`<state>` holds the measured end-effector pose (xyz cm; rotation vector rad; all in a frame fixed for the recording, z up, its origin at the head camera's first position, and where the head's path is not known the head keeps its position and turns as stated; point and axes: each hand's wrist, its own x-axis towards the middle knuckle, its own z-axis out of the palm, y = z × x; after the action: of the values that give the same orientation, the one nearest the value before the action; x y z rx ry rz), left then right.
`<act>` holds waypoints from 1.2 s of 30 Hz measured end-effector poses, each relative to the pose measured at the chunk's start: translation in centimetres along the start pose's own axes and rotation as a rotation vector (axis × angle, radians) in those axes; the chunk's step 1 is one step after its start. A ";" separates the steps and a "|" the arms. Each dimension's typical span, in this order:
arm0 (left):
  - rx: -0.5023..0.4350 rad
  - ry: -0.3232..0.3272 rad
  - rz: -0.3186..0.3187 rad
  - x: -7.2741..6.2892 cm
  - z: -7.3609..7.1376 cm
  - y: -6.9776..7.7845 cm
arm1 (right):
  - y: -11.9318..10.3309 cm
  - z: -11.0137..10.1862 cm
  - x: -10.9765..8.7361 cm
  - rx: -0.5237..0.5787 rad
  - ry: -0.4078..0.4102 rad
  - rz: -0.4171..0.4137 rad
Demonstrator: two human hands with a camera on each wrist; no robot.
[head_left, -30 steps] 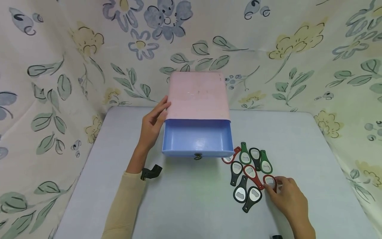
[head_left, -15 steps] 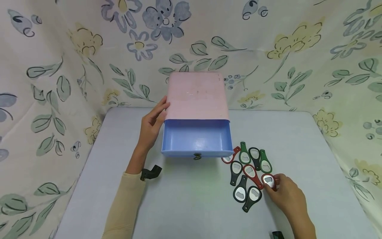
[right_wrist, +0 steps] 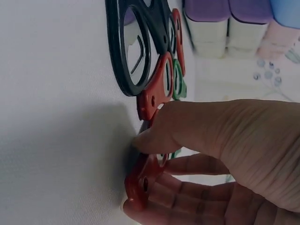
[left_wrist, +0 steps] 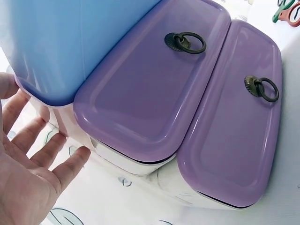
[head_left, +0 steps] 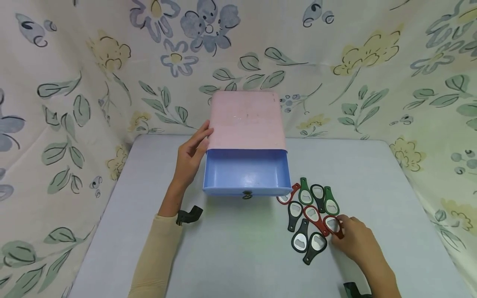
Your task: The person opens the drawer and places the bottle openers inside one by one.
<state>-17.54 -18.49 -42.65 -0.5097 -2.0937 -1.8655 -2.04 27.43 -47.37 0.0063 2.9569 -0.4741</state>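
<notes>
A small drawer cabinet with a pink top (head_left: 246,120) stands at the table's back, its blue drawer (head_left: 246,176) pulled out and bare inside. My left hand (head_left: 188,159) rests fingertips against the cabinet's left side, fingers spread and fairly straight. On the right, my right hand (head_left: 357,242) pinches a red bottle opener (right_wrist: 139,180) between thumb and fingers, close over the table. Its round head points away, beside another red bottle opener (head_left: 312,214). Several more bottle openers lie flat around them, among them a green one (head_left: 331,205) and a black one (head_left: 315,246).
Two shut purple drawers (left_wrist: 150,89) with ring pulls sit below the blue one. A red bottle opener (head_left: 286,198) lies partly hidden under the blue drawer's front corner. Floral cloth (head_left: 305,82) hangs behind the white table (head_left: 231,256).
My right hand has turned the red bottle opener so its handle end now shows, and shifted it slightly left against the group. My left hand stays on the cabinet.
</notes>
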 end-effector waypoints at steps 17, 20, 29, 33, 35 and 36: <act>-0.006 -0.004 0.002 -0.1 0.1 0.0 | 1.1 0.1 -1.3 -0.009 0.068 0.044; -0.010 0.000 0.002 -0.1 0.1 -0.1 | 1.2 0.4 -1.6 0.001 0.111 0.031; -0.024 0.005 0.021 -0.1 0.0 -0.2 | 1.1 0.9 -2.0 0.152 0.267 -0.038; -0.027 0.002 0.019 -0.1 0.1 -0.3 | 0.4 1.0 -1.9 0.216 0.312 -0.081; -0.029 -0.001 0.018 -0.1 0.1 -0.3 | 0.1 0.9 -1.8 0.208 0.331 -0.087; -0.031 -0.001 0.017 -0.1 0.1 -0.3 | -0.1 0.8 -1.7 0.205 0.340 -0.089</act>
<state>-17.57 -18.38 -42.95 -0.5341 -2.0578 -1.8917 -0.28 27.07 -47.88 -0.0244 3.2308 -0.8668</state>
